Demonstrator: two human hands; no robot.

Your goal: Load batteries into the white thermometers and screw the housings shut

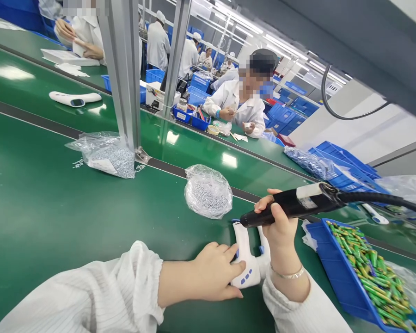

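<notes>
Where the thermometer (247, 259) lies: green belt (55, 208)
Left hand (213, 273): closed on the thermometer (handle end)
Right hand (280, 226): gripping screwdriver (291, 206) above thermometer

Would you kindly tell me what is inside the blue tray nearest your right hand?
A loose pile of small green parts with yellow bits fills the blue tray. The pile covers the tray's floor, so anything beneath it is hidden.

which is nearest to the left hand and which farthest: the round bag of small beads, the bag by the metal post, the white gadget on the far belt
From the left hand:
1. round bag, just ahead of it.
2. bag by the post, farther ahead to the left.
3. white gadget, far left on the far belt.
</notes>
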